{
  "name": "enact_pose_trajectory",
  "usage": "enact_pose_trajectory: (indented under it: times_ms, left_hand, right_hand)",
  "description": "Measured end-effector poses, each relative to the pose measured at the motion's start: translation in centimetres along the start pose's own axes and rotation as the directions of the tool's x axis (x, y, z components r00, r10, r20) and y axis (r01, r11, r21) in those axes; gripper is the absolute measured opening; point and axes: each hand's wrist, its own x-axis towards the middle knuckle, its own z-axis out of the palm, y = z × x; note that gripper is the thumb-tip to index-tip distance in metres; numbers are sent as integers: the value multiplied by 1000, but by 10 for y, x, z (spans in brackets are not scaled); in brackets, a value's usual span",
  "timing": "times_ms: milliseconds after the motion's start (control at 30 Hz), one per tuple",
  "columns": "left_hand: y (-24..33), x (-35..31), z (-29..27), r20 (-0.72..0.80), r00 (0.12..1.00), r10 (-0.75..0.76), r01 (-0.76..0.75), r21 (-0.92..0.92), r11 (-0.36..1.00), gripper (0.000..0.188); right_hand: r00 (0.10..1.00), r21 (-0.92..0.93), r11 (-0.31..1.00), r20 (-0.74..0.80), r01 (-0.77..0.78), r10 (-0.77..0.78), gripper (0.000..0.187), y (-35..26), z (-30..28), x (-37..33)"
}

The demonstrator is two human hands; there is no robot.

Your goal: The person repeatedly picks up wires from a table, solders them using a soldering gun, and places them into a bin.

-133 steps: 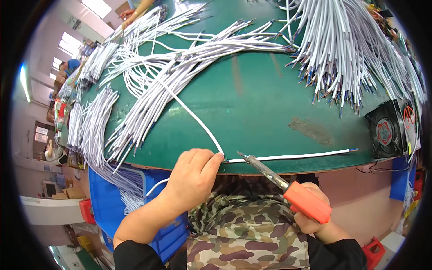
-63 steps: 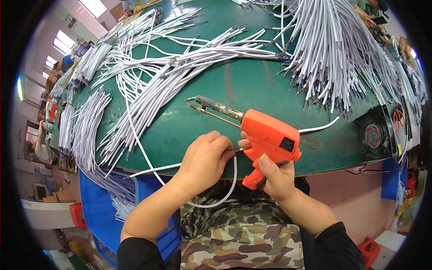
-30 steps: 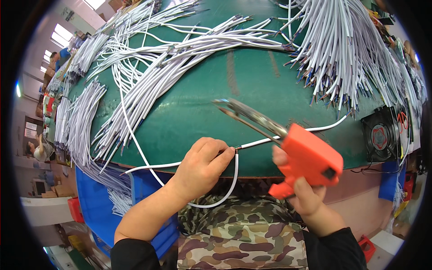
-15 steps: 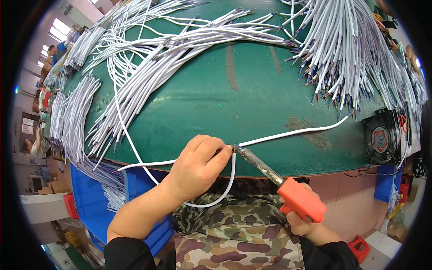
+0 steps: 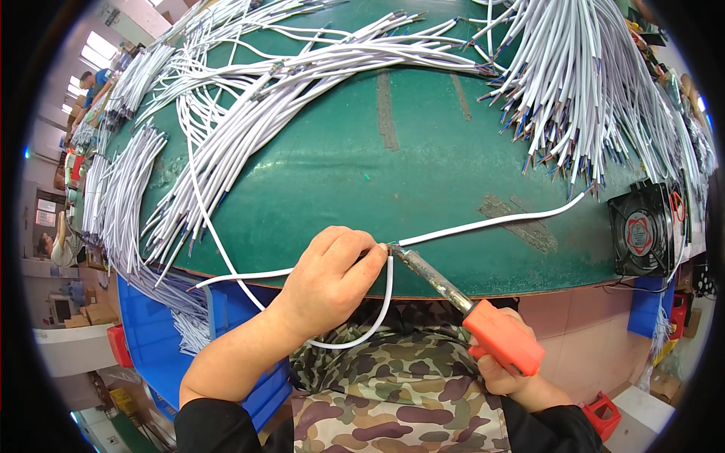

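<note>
My left hand (image 5: pixel 331 281) pinches the stripped ends of white cables at the near edge of the green table. One white cable (image 5: pixel 491 223) runs from that joint to the right across the tabletop. Another white cable (image 5: pixel 388 298) loops down from the fingertips below the table edge. My right hand (image 5: pixel 504 370) is wrapped around the red handle of a soldering iron (image 5: pixel 502 337). The iron's dark, worn tip touches or nearly touches the wire joint beside my left fingertips. The fine wire ends are too small to make out.
A large bundle of white cables (image 5: pixel 563 83) lies at the far right. More cable bundles (image 5: pixel 226 151) cover the table's left side. A black fan (image 5: pixel 642 232) stands at the right edge. Below the table on the left is a blue bin (image 5: pixel 151 317). People work in the far-left background.
The soldering iron and my right hand have shifted very slightly left. My left hand stays in place on the wire joint.
</note>
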Motion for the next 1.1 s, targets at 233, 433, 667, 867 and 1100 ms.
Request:
enact_pose_trajectory:
  times_ms: [233,433,667,867,1100]
  left_hand:
    - [0,0,1,-2,1000,1,-1,8,1000,34]
    - [1,0,1,2,1000,2,-2,18,1000,34]
    - [2,0,0,-7,1000,0,0,28,1000,34]
    - [1,-1,1,-31,1000,0,0,0,1000,30]
    - [2,0,0,-25,1000,2,-2,7,1000,29]
  right_hand:
    - [997,-12,999,-55,-49,48,23,-3,5,0]
    - [999,-45,999,-53,2,-4,21,2,4,-2]
    - [985,-79,984,73,163,-157,64,10,-5,-4]
    - [977,-160,973,159,167,-142,63,-1,-15,1]
    - [992,-81,988,16,130,-129,57,-3,-11,-2]
